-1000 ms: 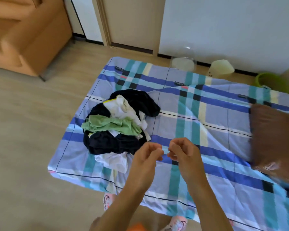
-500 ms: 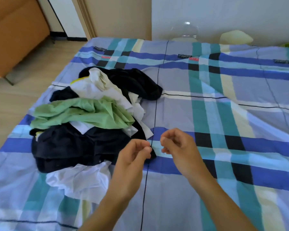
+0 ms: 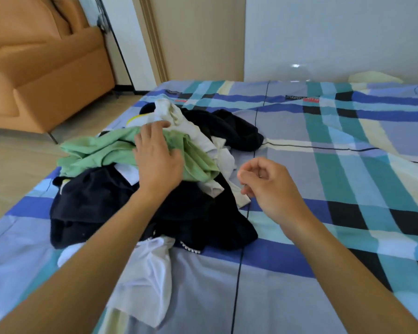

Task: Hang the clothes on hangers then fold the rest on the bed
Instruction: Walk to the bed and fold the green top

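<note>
A heap of clothes lies on the left half of the plaid bed (image 3: 323, 145). On top is a light green garment (image 3: 94, 153), with white pieces (image 3: 179, 116) behind it, dark navy clothes (image 3: 94, 203) under it and a white garment (image 3: 145, 278) at the near edge. My left hand (image 3: 157, 155) reaches over the heap, fingers spread and resting on the green garment. My right hand (image 3: 268, 184) hovers above the sheet just right of the heap, fingers loosely curled, holding nothing. No hangers are in view.
An orange armchair (image 3: 41, 63) stands on the wooden floor (image 3: 7, 165) to the left of the bed. A beige door frame (image 3: 155, 39) and white wall rise behind. A pale object (image 3: 374, 77) lies past the bed's far edge.
The view has closed in on the bed. My left hand went forward from beside the right hand onto the green garment. My right hand stayed loosely curled and drifted right.
</note>
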